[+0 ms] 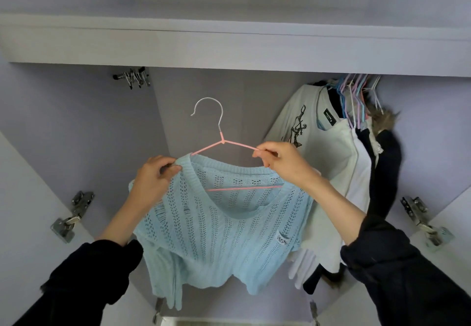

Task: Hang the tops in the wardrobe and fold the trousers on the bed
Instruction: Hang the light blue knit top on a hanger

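A light blue open-knit top (219, 226) hangs partly on a pink hanger (224, 144) with a silver hook, held up in front of the open wardrobe. My left hand (153, 177) pinches the top's collar at the left shoulder, over the hanger's left arm. My right hand (283, 162) grips the hanger's right arm together with the collar there. The hook points up and left, free of any rail; no rail shows.
Several garments hang at the right on coloured hangers: a white printed T-shirt (313, 131), white tops, a dark coat with a fur trim (384, 167). Metal clips (132, 78) hang at the upper left. Door hinges (74, 216) sit on both open doors.
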A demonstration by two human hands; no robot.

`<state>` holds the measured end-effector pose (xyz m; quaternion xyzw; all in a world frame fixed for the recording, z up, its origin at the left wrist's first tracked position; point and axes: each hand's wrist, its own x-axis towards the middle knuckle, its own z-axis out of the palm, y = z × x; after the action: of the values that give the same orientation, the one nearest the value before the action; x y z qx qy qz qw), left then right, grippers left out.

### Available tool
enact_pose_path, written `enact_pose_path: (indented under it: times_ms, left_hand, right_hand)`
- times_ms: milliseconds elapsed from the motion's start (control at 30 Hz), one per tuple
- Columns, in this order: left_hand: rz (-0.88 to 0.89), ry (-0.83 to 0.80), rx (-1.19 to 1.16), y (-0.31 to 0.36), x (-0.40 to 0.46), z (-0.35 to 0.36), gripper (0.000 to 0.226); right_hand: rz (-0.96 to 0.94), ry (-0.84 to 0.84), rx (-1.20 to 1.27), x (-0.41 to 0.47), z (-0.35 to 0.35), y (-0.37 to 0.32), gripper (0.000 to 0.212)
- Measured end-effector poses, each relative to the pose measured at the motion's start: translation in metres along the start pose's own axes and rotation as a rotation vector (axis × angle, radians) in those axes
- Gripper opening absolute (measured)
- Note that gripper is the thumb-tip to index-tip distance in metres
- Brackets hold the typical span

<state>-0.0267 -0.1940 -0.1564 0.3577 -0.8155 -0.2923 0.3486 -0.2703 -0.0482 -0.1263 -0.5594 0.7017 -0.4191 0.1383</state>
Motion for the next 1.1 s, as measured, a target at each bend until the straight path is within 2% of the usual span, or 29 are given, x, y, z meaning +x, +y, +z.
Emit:
enact_pose_path:
  times_ms: [133, 300, 433, 500, 567, 700, 867, 967, 1100]
  left_hand:
    - [-0.026, -0.042, 0.045, -0.012, -0.005, 0.011, 0.012]
    - [-0.118, 0.002, 0.058, -0.030, -0.011, 0.024, 0.014]
    - [-0.140, -0.023, 0.069, -0.035, -0.009, 0.025, 0.021]
    - [-0.046, -0.079, 0.105, -0.028, -0.007, 0.025, 0.029]
    - [0.121, -0.081, 0.178, -0.013, -0.005, 0.028, 0.035]
    - [0.481, 0.066, 0.331, 0.037, 0.004, 0.030, 0.042]
    - [0.779, 0.283, 0.603, 0.103, 0.029, 0.028, 0.069]
    - [0.849, 0.364, 0.727, 0.131, 0.050, 0.035, 0.070]
    - [0.780, 0.425, 0.791, 0.141, 0.065, 0.044, 0.090]
  right_hand:
    - [0.058, 0.037, 0.065, -0.007, -0.010, 0.005, 0.024]
    - [0.079, -0.015, -0.082, -0.011, -0.016, 0.014, 0.031]
    - [0.143, 0.094, -0.072, -0.014, -0.024, 0.028, 0.024]
    - [0.205, 0.172, -0.059, -0.014, -0.031, 0.037, 0.021]
    - [0.285, 0.224, -0.050, -0.012, -0.035, 0.044, 0.019]
    - [0.457, 0.352, -0.039, -0.008, -0.040, 0.055, 0.019]
    - [0.611, 0.563, 0.312, 0.002, -0.048, 0.066, 0.024]
    - [0.634, 0.654, 0.465, 0.013, -0.063, 0.064, 0.021]
    - [0.623, 0.745, 0.604, 0.032, -0.084, 0.064, 0.017]
